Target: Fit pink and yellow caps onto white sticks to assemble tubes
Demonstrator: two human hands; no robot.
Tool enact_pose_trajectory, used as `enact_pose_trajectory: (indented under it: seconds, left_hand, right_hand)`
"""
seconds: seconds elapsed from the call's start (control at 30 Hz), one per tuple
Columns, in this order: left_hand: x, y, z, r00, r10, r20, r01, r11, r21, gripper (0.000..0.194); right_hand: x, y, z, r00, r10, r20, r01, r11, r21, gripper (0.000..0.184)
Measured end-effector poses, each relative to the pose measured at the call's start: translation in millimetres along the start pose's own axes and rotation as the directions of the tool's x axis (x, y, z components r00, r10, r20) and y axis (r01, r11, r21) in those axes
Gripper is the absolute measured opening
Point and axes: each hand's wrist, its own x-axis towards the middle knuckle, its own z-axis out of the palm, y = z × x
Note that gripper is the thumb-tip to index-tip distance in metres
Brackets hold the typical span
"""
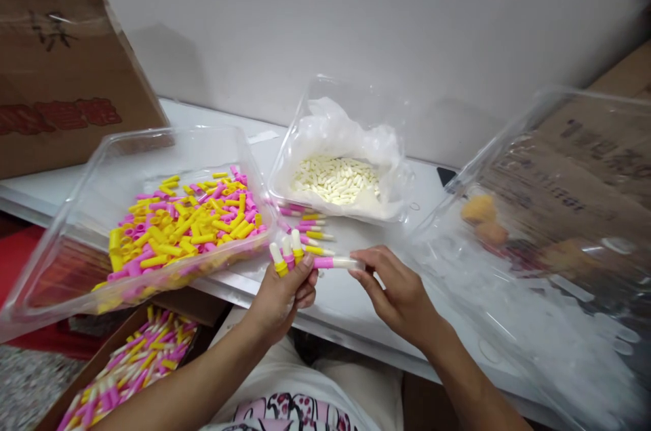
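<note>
My left hand point(285, 292) is closed around several small lipstick-like tubes. Yellow and pink ones with white tips point(286, 253) poke up between thumb and fingers, and one pink tube point(324, 262) points sideways to the right. At that tube's end, the thumb and fingers of my right hand point(394, 289) pinch a clear cap point(354, 263), which sits over the white tip. Just beyond my hands, several pink and yellow tubes with white tips point(312, 235) lie on the table. The fingers partly hide what the left hand holds.
A clear tub point(254, 167) of pink and yellow tubes stands left; another clear tub point(285, 177) behind holds pale tablet-like pieces point(340, 180). To the right, a tilted clear tub point(470, 167) contains clear caps point(554, 329). Cardboard boxes flank the table; filled tubes point(132, 363) fill a lower box.
</note>
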Motion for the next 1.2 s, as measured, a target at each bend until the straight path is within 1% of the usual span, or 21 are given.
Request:
enact_pose_trajectory:
  seconds: [0.1, 0.17, 0.2, 0.27, 0.3, 0.33, 0.37, 0.47, 0.5, 0.53, 0.6, 0.67, 0.73, 0.8, 0.87, 0.9, 0.97, 1.03, 1.07, 1.13, 1.2]
  left_hand:
    - [-3.0, -0.2, -1.5, 0.995, 0.091, 0.047, -0.095, 0.992, 0.088, 0.031]
    - [-5.4, 0.9, -3.9, 0.979, 0.186, 0.081, -0.2, 0.951, 0.238, 0.029]
    - [-6.3, 1.5, -5.5, 0.966, 0.233, 0.11, -0.257, 0.907, 0.333, 0.027]
    - [-6.2, 1.9, -8.8, 0.937, 0.3, 0.177, -0.348, 0.795, 0.496, 0.023]
    - [-5.1, 1.4, -10.2, 0.929, 0.315, 0.197, -0.37, 0.759, 0.535, 0.022]
    - [-3.5, 0.4, -11.2, 0.929, 0.314, 0.196, -0.37, 0.759, 0.537, 0.022]
    - [-1.6, -0.8, -11.8, 0.939, 0.296, 0.177, -0.345, 0.792, 0.504, 0.023]
    - [2.8, -3.8, -11.1, 0.97, 0.207, 0.128, -0.238, 0.917, 0.319, 0.027]
    - [3.2, -4.2, -10.6, 0.972, 0.193, 0.136, -0.225, 0.93, 0.291, 0.028]
    - [3.2, -4.7, -10.4, 0.969, 0.192, 0.154, -0.23, 0.927, 0.296, 0.027]
    - [3.2, -7.2, -12.1, 0.958, 0.212, 0.191, -0.272, 0.884, 0.38, 0.024]
    - [6.1, -13.3, -18.1, 0.947, 0.225, 0.23, -0.314, 0.8, 0.511, 0.022]
    - [14.6, -22.4, -28.8, 0.915, 0.287, 0.283, -0.404, 0.644, 0.65, 0.019]
    - [28.6, -31.5, -42.9, 0.831, 0.412, 0.374, -0.535, 0.405, 0.742, 0.016]
    - [44.9, -37.2, -57.8, 0.739, 0.493, 0.459, -0.593, 0.155, 0.79, 0.023]
    - [52.6, -38.4, -64.7, 0.726, 0.495, 0.477, -0.576, 0.061, 0.815, 0.032]
    - [64.6, -38.2, -75.5, 0.753, 0.473, 0.457, -0.488, -0.066, 0.871, 0.054]
    - [70.6, -36.2, -80.7, 0.779, 0.467, 0.419, -0.403, -0.14, 0.904, 0.066]
    - [71.2, -35.2, -81.2, 0.783, 0.467, 0.412, -0.384, -0.159, 0.909, 0.068]
    - [68.5, -33.1, -79.1, 0.788, 0.459, 0.41, -0.383, -0.155, 0.911, 0.065]
    - [61.4, -30.8, -74.9, 0.806, 0.458, 0.374, -0.38, -0.083, 0.921, 0.051]
  right_hand:
    - [0.4, -5.2, 2.4, 0.998, -0.06, 0.002, 0.06, 0.995, -0.075, 0.014]
    - [2.1, -8.8, 5.3, 0.99, 0.137, 0.038, -0.138, 0.99, 0.04, 0.025]
    - [3.1, -10.0, 7.1, 0.953, 0.286, 0.103, -0.299, 0.944, 0.143, 0.033]
    - [4.8, -10.5, 10.8, 0.782, 0.529, 0.33, -0.619, 0.722, 0.31, 0.046]
    - [5.2, -10.0, 12.2, 0.69, 0.576, 0.438, -0.72, 0.606, 0.337, 0.049]
    - [5.1, -9.1, 13.0, 0.642, 0.584, 0.497, -0.763, 0.551, 0.339, 0.051]
    - [4.5, -8.2, 13.3, 0.654, 0.576, 0.491, -0.751, 0.573, 0.328, 0.051]
    - [0.4, -7.2, 12.5, 0.879, 0.42, 0.226, -0.464, 0.862, 0.204, 0.047]
    - [-1.3, -7.8, 12.8, 0.922, 0.356, 0.153, -0.378, 0.914, 0.148, 0.045]
    - [-3.0, -8.7, 13.7, 0.932, 0.337, 0.132, -0.353, 0.928, 0.124, 0.044]
    - [-6.1, -10.9, 16.9, 0.87, 0.418, 0.262, -0.469, 0.865, 0.18, 0.047]
    - [-9.2, -10.4, 19.0, 0.75, 0.465, 0.47, -0.61, 0.762, 0.218, 0.051]
    - [-13.0, -3.5, 14.1, 0.706, 0.459, 0.54, -0.608, 0.783, 0.13, 0.053]
    - [-18.8, 12.2, -1.8, 0.738, 0.512, 0.44, -0.545, 0.836, -0.059, 0.048]
    - [-26.9, 36.2, -27.7, 0.742, 0.626, 0.239, -0.566, 0.776, -0.278, 0.041]
    - [-31.6, 50.2, -42.3, 0.715, 0.688, 0.125, -0.607, 0.699, -0.378, 0.037]
    - [-41.0, 79.2, -69.0, 0.612, 0.785, -0.094, -0.662, 0.443, -0.605, 0.03]
    - [-48.7, 105.5, -87.0, 0.539, 0.827, -0.161, -0.614, 0.254, -0.747, 0.031]
    - [-51.4, 116.5, -92.0, 0.51, 0.849, -0.143, -0.574, 0.212, -0.791, 0.031]
    - [-53.7, 133.1, -96.3, 0.462, 0.884, -0.072, -0.515, 0.201, -0.833, 0.03]
    - [-52.4, 141.8, -97.5, 0.445, 0.896, -0.017, -0.483, 0.224, -0.846, 0.028]
